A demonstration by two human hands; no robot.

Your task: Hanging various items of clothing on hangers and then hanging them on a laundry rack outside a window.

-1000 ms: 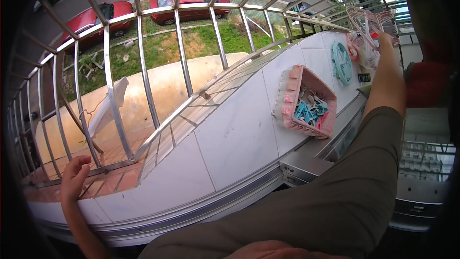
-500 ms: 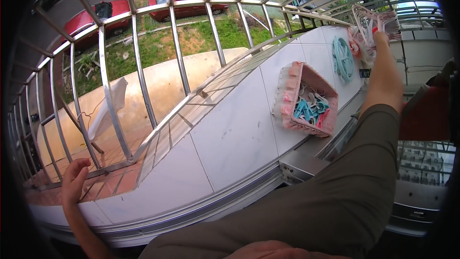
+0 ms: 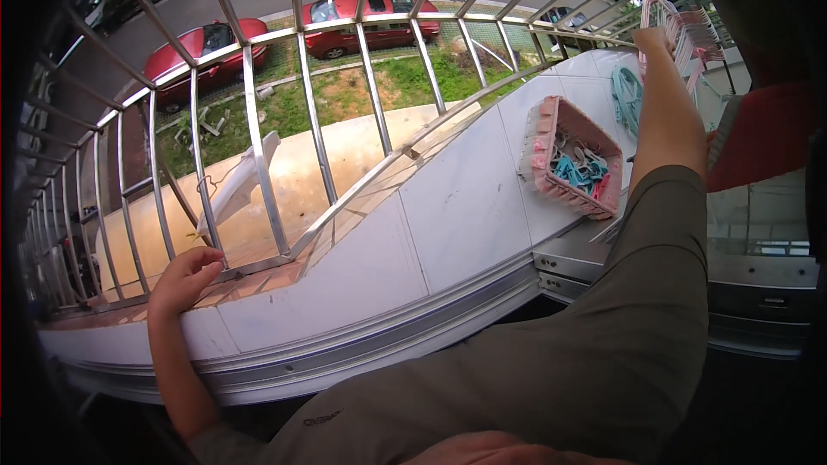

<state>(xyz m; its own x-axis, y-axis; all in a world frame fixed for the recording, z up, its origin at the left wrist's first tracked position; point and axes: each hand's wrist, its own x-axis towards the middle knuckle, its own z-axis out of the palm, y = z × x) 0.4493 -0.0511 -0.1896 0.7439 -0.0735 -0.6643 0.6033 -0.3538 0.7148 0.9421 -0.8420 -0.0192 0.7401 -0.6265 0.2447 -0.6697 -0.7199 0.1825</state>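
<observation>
My right hand point(image 3: 656, 40) reaches to the far right, its fingers closed at a bunch of pink clothes hangers point(image 3: 689, 33) beside the bars. The forearm and the small size hide how many hangers are in the grip. At the left, my left hand point(image 3: 183, 282) is held over the tiled ledge edge near the metal railing, fingers loosely bent and apart from the thumb, with nothing in it. Between the hands, nearer the right arm, a pink basket point(image 3: 543, 142) holds blue, white and pink clothes pegs point(image 3: 579, 174).
The white tiled ledge point(image 3: 457, 198) runs along a metal window track point(image 3: 362, 340). Metal bars point(image 3: 314, 120) enclose the far side. A coiled light-blue hose or cord point(image 3: 626, 96) lies behind the basket. Something red point(image 3: 762, 138) hangs at right. Red cars point(image 3: 366, 21) stand outside below.
The view has shifted, so the scene sits farther right and lower. My right hand remains at the hangers, and the left stays by the railing with its fingers bent a little more.
</observation>
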